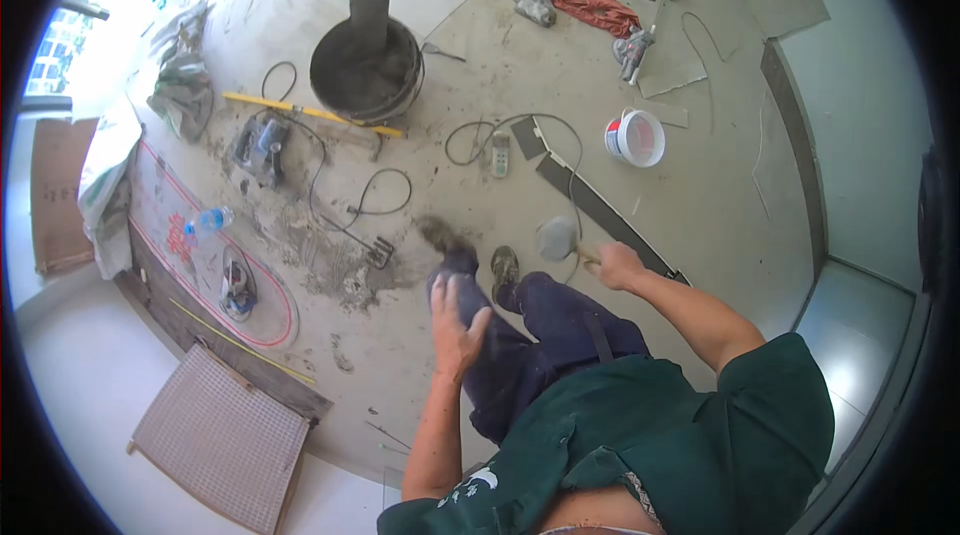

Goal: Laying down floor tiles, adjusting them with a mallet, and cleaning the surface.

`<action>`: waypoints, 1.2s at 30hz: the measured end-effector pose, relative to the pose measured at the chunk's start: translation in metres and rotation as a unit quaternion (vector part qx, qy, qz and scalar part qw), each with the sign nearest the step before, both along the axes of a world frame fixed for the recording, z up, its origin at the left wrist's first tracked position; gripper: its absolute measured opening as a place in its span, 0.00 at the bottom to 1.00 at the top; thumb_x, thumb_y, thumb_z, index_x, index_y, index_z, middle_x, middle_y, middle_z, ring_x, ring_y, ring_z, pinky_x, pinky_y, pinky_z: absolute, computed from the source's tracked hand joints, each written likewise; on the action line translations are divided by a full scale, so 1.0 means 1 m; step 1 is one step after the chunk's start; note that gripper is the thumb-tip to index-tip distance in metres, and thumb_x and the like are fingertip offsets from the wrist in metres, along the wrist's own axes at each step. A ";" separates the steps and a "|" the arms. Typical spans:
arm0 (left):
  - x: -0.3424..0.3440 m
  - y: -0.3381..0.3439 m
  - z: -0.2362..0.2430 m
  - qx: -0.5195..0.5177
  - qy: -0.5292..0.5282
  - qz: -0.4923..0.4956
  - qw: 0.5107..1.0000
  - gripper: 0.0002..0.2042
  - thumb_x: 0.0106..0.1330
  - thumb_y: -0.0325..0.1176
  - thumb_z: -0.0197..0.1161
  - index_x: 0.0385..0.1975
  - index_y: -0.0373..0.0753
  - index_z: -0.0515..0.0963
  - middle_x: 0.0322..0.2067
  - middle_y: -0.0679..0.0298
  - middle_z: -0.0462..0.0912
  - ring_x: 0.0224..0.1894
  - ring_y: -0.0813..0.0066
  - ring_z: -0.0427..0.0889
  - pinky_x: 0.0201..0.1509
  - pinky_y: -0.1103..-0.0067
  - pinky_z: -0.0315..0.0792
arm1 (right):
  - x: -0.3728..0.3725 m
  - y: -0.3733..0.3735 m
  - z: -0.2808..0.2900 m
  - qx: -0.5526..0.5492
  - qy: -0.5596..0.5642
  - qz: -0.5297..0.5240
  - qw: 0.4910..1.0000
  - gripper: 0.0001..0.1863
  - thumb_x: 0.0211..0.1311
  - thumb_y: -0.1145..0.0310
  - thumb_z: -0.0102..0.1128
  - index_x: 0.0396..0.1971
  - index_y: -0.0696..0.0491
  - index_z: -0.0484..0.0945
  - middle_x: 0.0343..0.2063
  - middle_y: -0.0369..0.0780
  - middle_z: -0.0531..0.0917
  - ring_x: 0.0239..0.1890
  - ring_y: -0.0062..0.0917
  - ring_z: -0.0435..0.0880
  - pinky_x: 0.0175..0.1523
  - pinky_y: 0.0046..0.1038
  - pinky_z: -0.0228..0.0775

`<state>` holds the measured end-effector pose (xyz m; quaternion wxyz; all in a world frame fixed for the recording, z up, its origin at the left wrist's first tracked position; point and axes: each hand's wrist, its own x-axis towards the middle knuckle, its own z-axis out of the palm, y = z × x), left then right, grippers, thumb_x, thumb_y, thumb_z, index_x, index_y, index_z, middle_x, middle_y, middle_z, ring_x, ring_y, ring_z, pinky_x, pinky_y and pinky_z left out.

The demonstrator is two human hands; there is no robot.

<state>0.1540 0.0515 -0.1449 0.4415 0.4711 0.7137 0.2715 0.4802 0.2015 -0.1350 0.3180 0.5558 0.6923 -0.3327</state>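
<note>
My left hand [452, 330] lies on the left thigh of my dark trousers [492, 370], fingers spread and holding nothing. My right hand [617, 267] grips the short light handle of a tool with a round pale grey head [555, 238], apparently a mallet, held out beside my right knee. Just beyond it are long dark strips [605, 220] on the floor and a thin grey cable [555, 125]. A handheld device [500, 153] lies above my feet.
A black bucket [340, 75] with grey mix, a power mixer [262, 150], yellow bar [250, 98], white pail [642, 140], red cloth [580, 5], bottle [208, 221] and small machine [237, 290] stand or lie around. A gridded panel [218, 435] is lower left; walls bound both sides.
</note>
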 end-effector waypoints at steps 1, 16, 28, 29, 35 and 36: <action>0.003 -0.002 -0.016 -0.061 0.023 0.031 0.997 0.40 0.62 0.41 0.69 0.70 0.29 0.57 0.70 0.38 0.57 0.74 0.42 0.54 0.76 0.63 0.52 | 0.020 0.016 -0.019 0.010 -0.042 -0.076 0.996 0.19 0.59 0.55 0.66 0.41 0.55 0.79 0.39 0.49 0.85 0.43 0.47 0.84 0.46 0.45 0.77; -0.016 0.380 -0.057 -0.213 -0.150 0.130 0.957 0.30 0.69 0.44 0.62 0.64 0.29 0.68 0.57 0.44 0.79 0.62 0.55 0.77 0.67 0.70 0.66 | 0.097 0.219 0.027 -0.127 -0.174 -0.558 0.801 0.17 0.62 0.57 0.67 0.33 0.56 0.76 0.19 0.36 0.74 0.17 0.22 0.72 0.19 0.32 0.62; 0.044 0.629 -0.183 -0.245 -0.016 0.124 0.961 0.27 0.65 0.44 0.64 0.59 0.30 0.74 0.52 0.44 0.82 0.55 0.48 0.81 0.62 0.67 0.71 | 0.272 0.550 -0.147 0.008 -0.181 -0.232 0.956 0.32 0.60 0.44 0.66 0.42 0.63 0.78 0.35 0.55 0.84 0.39 0.48 0.86 0.46 0.46 0.77; 0.047 0.648 -0.204 -0.271 -0.039 0.151 0.950 0.28 0.66 0.44 0.63 0.59 0.28 0.72 0.53 0.43 0.81 0.55 0.46 0.80 0.62 0.65 0.71 | 0.253 0.618 -0.179 -0.021 -0.204 -0.224 0.953 0.36 0.61 0.38 0.62 0.45 0.62 0.78 0.40 0.56 0.83 0.46 0.50 0.84 0.48 0.47 0.75; 0.000 0.772 -0.428 -0.180 -0.038 0.408 0.894 0.35 0.67 0.49 0.63 0.63 0.23 0.67 0.57 0.40 0.77 0.61 0.55 0.78 0.65 0.68 0.68 | 0.071 0.862 -0.347 0.072 0.052 -0.142 0.986 0.30 0.64 0.42 0.56 0.45 0.58 0.80 0.39 0.57 0.84 0.47 0.54 0.81 0.49 0.48 0.71; -0.015 0.784 -0.476 -0.226 -0.005 0.419 0.880 0.38 0.67 0.52 0.62 0.65 0.23 0.63 0.61 0.39 0.72 0.65 0.53 0.72 0.69 0.66 0.64 | 0.039 0.878 -0.371 0.071 0.132 -0.136 0.979 0.28 0.66 0.44 0.55 0.43 0.59 0.79 0.35 0.55 0.83 0.42 0.51 0.82 0.47 0.46 0.71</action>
